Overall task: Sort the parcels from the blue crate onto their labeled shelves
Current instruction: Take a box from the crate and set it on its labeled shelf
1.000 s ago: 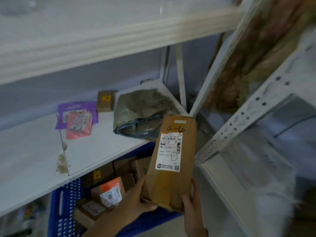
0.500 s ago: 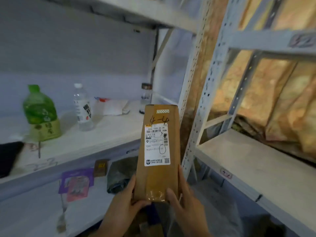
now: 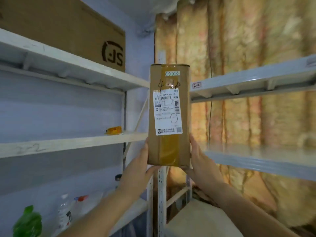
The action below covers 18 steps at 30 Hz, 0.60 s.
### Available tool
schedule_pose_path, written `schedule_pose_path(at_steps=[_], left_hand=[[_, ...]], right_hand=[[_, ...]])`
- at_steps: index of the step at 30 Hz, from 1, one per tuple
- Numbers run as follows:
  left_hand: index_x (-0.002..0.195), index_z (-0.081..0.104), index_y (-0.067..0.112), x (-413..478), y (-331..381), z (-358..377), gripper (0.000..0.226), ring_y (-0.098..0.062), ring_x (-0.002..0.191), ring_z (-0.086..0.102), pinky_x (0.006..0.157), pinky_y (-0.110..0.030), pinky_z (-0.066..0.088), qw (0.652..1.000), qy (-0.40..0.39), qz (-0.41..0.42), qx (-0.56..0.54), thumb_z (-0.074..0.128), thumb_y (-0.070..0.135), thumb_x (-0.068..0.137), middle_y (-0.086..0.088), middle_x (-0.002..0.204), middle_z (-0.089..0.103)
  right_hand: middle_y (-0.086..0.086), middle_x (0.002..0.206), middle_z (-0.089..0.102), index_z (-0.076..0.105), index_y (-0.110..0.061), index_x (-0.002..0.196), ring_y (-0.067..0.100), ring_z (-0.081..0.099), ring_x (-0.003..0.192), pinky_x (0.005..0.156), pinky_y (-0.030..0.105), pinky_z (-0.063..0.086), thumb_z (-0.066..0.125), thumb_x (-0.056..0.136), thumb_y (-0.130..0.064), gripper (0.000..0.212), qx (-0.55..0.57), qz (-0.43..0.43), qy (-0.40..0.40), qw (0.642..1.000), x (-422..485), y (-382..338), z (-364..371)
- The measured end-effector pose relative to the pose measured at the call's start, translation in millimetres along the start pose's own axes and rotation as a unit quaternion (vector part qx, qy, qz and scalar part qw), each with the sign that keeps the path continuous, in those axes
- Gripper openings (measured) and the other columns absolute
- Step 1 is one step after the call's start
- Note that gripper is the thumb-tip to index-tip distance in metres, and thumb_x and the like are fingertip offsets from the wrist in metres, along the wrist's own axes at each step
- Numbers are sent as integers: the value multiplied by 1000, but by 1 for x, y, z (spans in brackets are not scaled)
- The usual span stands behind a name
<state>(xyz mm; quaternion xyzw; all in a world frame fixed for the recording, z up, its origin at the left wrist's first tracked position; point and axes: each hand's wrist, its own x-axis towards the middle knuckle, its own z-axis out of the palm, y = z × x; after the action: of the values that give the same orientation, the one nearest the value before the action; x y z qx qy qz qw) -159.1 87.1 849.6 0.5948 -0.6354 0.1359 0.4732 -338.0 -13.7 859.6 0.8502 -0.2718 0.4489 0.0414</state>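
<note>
At the centre of the view: holding a tall brown cardboard parcel (image 3: 169, 144) upright in the air, with its white label (image 3: 167, 112) facing the camera and "4-4" handwritten just above. Gripping the parcel's lower left edge, at 7 o'clock, with the left hand (image 3: 136, 166), thumb curling under the bottom corner. Clasping the lower right edge, at 5 o'clock, with the right hand (image 3: 201, 161), fingers reaching behind the carton, out of sight.

Showing at 9 o'clock a left shelf (image 3: 68, 144) pencilled "2-2", carrying a small yellow packet (image 3: 113, 130) near its far right end. Showing at 11 o'clock a large printed cardboard box (image 3: 68, 31) sitting on the upper shelf (image 3: 85, 65). Showing at 3 o'clock a grey right shelf (image 3: 256, 81) tagged "2-2", in front of a golden curtain (image 3: 256, 40). Showing at 8 o'clock, blurred, a green bottle (image 3: 28, 223) and a clear bottle (image 3: 64, 214) standing on a lower shelf (image 3: 130, 214).
</note>
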Motion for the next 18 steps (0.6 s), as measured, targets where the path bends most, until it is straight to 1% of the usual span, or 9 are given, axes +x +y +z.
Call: schedule_pose_path(at_steps=[2,4,6,8,10,12,15,16,18], left_hand=[[143,-12,48,25,22,-5,86,-6,132,41,108,-43,41,999,-6,20,28,54,43,88,13,152,31],[146,-11,42,43,43,-4,84,-11,132,43,105,-44,44,998,12,35,41,52,42,90,10,154,29],[146,-11,42,54,62,0,85,-10,131,44,103,-41,46,997,39,47,41,53,39,91,12,154,28],[146,-10,44,61,76,8,85,-10,126,49,100,-39,48,996,61,57,43,55,36,91,13,151,34],[146,-6,44,65,85,15,82,-10,126,49,99,-38,49,994,81,60,43,54,36,91,14,146,41],[147,-2,44,66,95,24,79,-8,128,47,102,-37,47,993,91,63,30,54,35,91,15,145,42],[148,1,39,65,108,33,78,-9,133,42,105,-39,44,995,70,68,26,53,38,90,14,150,35],[149,3,37,65,110,33,78,-10,133,43,105,-39,44,995,67,71,37,53,39,90,13,150,35],[150,7,32,66,112,32,77,-11,130,46,104,-37,45,994,65,79,47,54,40,89,11,148,39]], right_hand=[[4,155,27,-11,-24,150,29,60,111,84,42,51,59,89,-21,92,-52,-5,25,998,16,3,-30],[5,157,23,-6,-14,151,27,60,110,83,39,50,56,89,-14,87,-120,8,67,990,26,2,-52],[5,158,18,-5,-13,151,26,61,103,75,33,52,55,87,-4,89,-140,28,92,985,30,3,-66],[3,159,11,-10,-15,151,25,63,92,63,30,51,53,84,4,94,-125,33,92,987,29,8,-78],[3,159,10,-12,-17,150,24,64,87,59,29,49,50,85,5,93,-113,32,94,989,28,18,-87],[4,157,16,-10,-16,151,24,63,94,66,29,49,47,89,1,86,-111,27,104,988,25,28,-99],[2,157,18,-12,-18,151,33,51,123,89,38,50,44,92,-5,82,-115,24,96,988,20,38,-110],[1,156,21,-12,-20,151,34,49,125,89,38,49,44,92,-5,82,-101,29,93,990,18,39,-113],[1,156,23,-11,-22,151,34,48,126,84,33,49,44,93,-6,82,-84,41,93,991,13,40,-116]])
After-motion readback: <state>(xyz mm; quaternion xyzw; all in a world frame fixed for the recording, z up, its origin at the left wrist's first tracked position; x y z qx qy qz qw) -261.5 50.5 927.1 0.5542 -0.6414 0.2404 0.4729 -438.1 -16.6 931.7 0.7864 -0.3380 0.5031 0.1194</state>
